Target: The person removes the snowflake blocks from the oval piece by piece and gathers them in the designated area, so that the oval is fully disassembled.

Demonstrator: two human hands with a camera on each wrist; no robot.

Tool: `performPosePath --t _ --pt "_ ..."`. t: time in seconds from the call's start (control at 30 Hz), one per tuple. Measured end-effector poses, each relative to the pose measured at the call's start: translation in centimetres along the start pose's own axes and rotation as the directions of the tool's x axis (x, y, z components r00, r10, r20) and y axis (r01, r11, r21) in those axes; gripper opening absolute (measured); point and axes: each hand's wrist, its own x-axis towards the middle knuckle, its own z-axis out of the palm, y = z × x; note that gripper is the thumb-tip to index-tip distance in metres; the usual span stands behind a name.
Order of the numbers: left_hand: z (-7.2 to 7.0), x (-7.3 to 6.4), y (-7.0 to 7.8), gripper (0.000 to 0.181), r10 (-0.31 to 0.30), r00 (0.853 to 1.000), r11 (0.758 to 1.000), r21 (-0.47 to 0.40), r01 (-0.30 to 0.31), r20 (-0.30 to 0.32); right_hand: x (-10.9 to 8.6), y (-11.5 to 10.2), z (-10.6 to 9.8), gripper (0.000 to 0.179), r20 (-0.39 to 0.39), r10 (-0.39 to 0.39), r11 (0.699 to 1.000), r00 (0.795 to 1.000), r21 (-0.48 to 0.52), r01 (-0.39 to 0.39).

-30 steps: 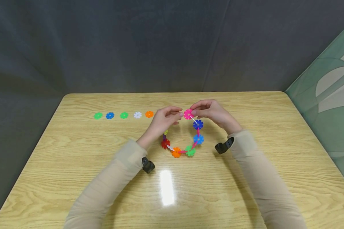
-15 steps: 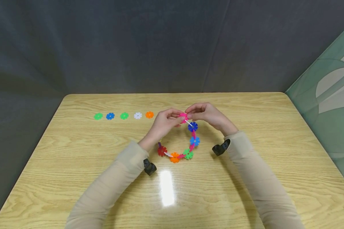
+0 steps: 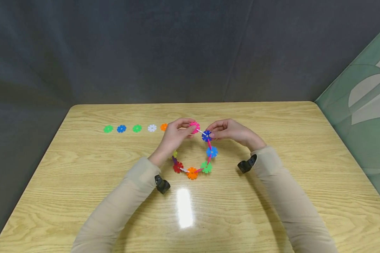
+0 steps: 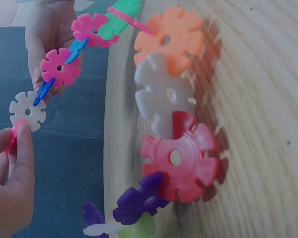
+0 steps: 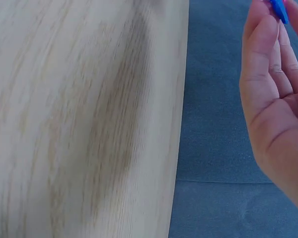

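A chain of interlocked notched plastic discs curves in an open ring between my hands. My left hand [image 3: 175, 136] pinches the pink disc [image 3: 194, 127] at the chain's upper end. From it a white disc [image 4: 28, 112], seen edge-on from the head, links to a dark blue disc [image 3: 206, 136]. Thumb and fingers of my right hand [image 3: 235, 133] pinch that dark blue disc. Farther along hang a light blue disc [image 3: 212, 152], a green disc [image 3: 206, 167], an orange disc [image 3: 192, 173] and a red disc [image 3: 178, 167]. Purple and yellow discs follow, partly hidden by my left hand.
Loose discs lie in a row at the back left of the wooden table [image 3: 82, 168]: a green one [image 3: 108, 129], a blue one [image 3: 121, 128], another green, a white one [image 3: 152, 128] and an orange one [image 3: 164, 127]. A dark curtain [image 3: 164, 52] hangs behind.
My right hand has let go of the pink disc and taken the dark blue one. My left hand has taken hold of the pink disc, and the chain has shifted left.
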Motion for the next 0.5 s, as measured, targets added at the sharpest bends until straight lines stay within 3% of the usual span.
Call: performPosePath --t 0.5 --pt "-0.06 -0.11 -0.06 0.030 -0.012 1.000 1.000 -0.028 0.012 -0.010 -0.08 -0.49 0.24 0.031 -0.134 -0.032 0.999 0.991 -0.016 0.030"
